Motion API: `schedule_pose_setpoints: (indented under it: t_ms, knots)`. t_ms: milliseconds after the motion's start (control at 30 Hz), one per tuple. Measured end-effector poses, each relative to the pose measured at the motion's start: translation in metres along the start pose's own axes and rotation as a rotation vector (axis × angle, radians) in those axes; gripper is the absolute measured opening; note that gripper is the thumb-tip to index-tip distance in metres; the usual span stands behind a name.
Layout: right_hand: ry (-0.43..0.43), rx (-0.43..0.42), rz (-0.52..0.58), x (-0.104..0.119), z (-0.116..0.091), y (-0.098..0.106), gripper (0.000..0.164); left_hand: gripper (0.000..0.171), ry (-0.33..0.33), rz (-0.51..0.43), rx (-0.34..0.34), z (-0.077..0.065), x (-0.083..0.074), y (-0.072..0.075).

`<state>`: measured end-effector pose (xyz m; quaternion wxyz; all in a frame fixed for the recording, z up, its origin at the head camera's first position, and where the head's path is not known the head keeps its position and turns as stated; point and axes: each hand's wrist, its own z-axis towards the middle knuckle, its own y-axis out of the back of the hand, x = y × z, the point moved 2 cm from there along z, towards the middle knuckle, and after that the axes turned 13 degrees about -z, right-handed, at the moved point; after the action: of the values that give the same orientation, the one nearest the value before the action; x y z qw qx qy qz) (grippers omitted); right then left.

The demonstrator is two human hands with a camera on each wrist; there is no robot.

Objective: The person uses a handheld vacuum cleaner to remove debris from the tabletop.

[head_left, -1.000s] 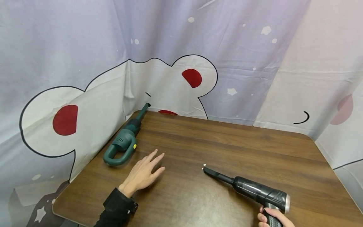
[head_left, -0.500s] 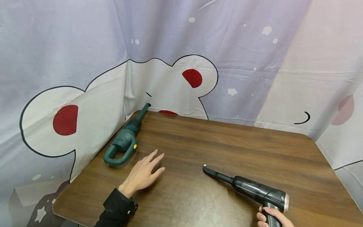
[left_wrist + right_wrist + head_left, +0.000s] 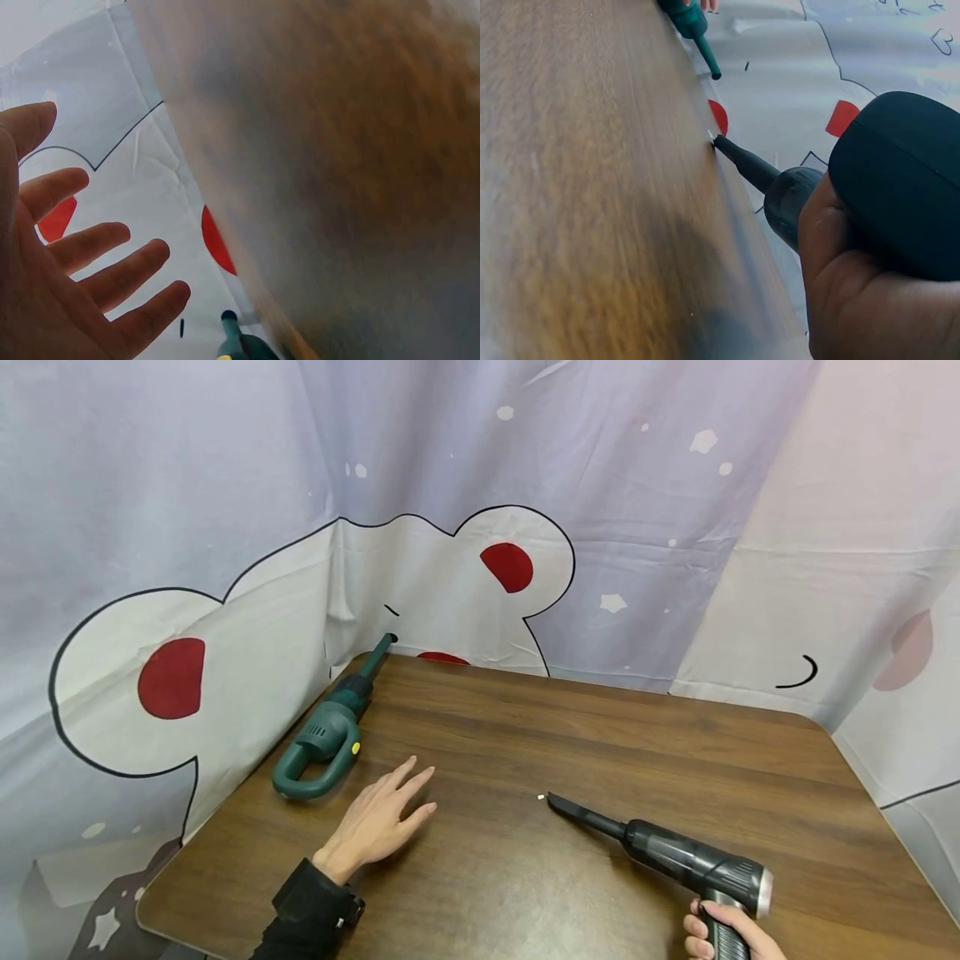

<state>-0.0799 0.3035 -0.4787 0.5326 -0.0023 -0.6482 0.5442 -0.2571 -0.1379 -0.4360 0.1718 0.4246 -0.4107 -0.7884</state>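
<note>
My right hand (image 3: 731,931) grips the handle of a black handheld vacuum (image 3: 675,852). Its long, slim nozzle points left, low over the wooden table (image 3: 525,893). A tiny white scrap (image 3: 541,797) lies just left of the nozzle tip, with a small gap between them. In the right wrist view, the vacuum's rounded dark rear end (image 3: 900,180) hides part of the fingers. My left hand (image 3: 378,818) is palm down at the table's left side, fingers spread and holding nothing. The left wrist view shows the same spread fingers (image 3: 124,274).
A dark green tool (image 3: 326,731) with a loop handle, a yellow button and a long nozzle lies along the table's left edge. Its nozzle reaches the back left corner. A printed curtain (image 3: 622,485) hangs behind and along the left of the table.
White scraps at the nozzle tip have dwindled to one. Since half a second ago the vacuum has shifted slightly right, leaving that scrap apart from the tip. The left hand stays put.
</note>
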Motion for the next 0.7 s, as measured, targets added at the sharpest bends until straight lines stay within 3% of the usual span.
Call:
schedule_pose_setpoints:
  t_ms: [700]
  knots:
    - [0.039,0.011,0.038,-0.0072,0.0029,-0.0009,0.021,0.056,-0.012,0.006,-0.022,-0.0012,-0.0022,0.0006]
